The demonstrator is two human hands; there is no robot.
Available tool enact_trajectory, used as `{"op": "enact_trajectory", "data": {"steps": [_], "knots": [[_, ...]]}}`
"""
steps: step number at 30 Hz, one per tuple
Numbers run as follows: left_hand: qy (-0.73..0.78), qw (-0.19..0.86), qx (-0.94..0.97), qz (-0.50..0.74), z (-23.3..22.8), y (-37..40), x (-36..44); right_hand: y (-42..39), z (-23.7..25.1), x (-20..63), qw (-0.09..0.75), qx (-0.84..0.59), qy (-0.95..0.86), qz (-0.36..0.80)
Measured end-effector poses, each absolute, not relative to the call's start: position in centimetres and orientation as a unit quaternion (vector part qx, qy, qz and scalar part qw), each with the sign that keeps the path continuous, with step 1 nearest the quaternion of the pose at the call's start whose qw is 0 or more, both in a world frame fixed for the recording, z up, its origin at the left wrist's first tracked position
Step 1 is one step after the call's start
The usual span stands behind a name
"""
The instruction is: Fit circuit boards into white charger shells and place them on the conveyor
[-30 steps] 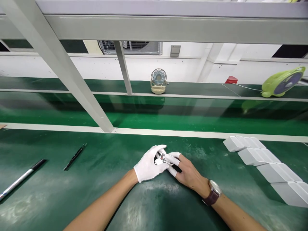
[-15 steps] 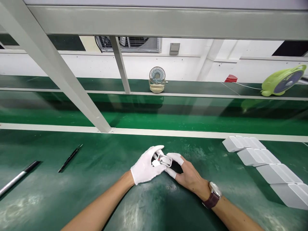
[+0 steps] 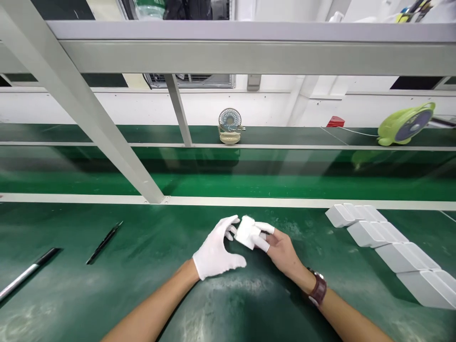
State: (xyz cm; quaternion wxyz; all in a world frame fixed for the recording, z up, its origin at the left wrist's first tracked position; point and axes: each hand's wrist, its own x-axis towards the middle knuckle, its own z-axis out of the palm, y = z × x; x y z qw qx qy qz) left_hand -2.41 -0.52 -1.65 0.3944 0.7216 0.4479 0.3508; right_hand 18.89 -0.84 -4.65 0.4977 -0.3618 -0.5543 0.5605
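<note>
Between my hands, above the green tabletop (image 3: pixel 199 308), is a small white box-like plastic part (image 3: pixel 247 232) with a smooth face showing. My right hand (image 3: pixel 280 247), with white finger cots on some fingertips and a watch (image 3: pixel 318 287) on the wrist, pinches this part at its right side. White-gloved, my left hand (image 3: pixel 217 247) curves around the part's left side with thumb and fingers spread. Its fingertips come close to the part; whether they touch it I cannot tell.
At the right, several white plastic boxes (image 3: pixel 392 256) stand in a slanting row. A black pen-like tool (image 3: pixel 104 242) and a silver rod with a black end (image 3: pixel 28 273) lie at the left. Farther back are a slanted metal post (image 3: pixel 107 128), a small fan (image 3: pixel 230 121) and a green fan (image 3: pixel 406 124).
The white part has turned from showing an open side with metal inside to showing a smooth face. My left hand has opened off it, while my right hand keeps hold. The view has tilted up slightly.
</note>
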Motion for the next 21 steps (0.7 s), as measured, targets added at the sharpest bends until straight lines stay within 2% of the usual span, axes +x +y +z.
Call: {"op": "enact_trajectory", "data": {"steps": [4,6,21], "knots": [[0.427,0.282,0.757,0.406,-2.25,-1.25,-1.51,-1.17,-4.24,18.41,0.462,-0.336,-0.417,0.707],[0.392,0.251,0.774,0.43,-2.42,-1.5,-1.33,-1.42,-4.11,18.18,0.447,-0.322,-0.388,0.739],[0.378,0.253,0.786,0.419,-2.41,-1.47,-1.69,-1.63,-4.37,18.02,0.428,-0.331,-0.411,0.733]]}}
